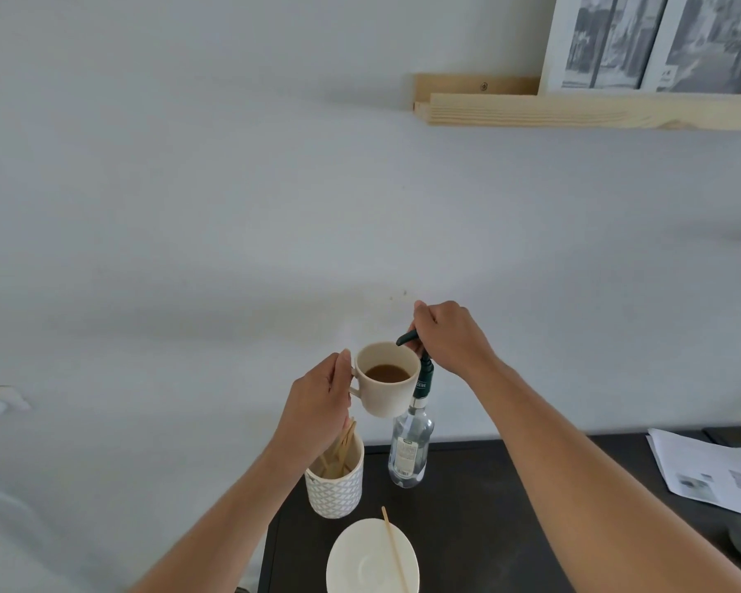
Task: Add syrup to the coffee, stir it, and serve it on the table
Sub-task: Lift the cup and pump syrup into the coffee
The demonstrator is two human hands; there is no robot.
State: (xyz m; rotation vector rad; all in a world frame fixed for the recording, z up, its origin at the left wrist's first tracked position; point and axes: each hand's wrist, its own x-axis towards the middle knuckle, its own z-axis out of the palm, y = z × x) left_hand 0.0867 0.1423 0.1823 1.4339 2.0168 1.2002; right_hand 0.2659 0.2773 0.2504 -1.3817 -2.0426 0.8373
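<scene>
Against a plain white wall, a dark tabletop (510, 507) carries a clear glass syrup bottle with a dark green pump (410, 447). The left hand (317, 404) is closed on the handle of a cream ceramic mug of brown coffee (386, 380), lifted with its rim just under the pump's spout. The right hand (448, 336) is wrapped over the pump head. Near the person, a thin wooden stirrer (394, 549) lies on a white saucer (356, 562), right of a patterned cup of wooden sticks (336, 490). Pressing off-centre could tip the bottle, or syrup could miss the mug.
</scene>
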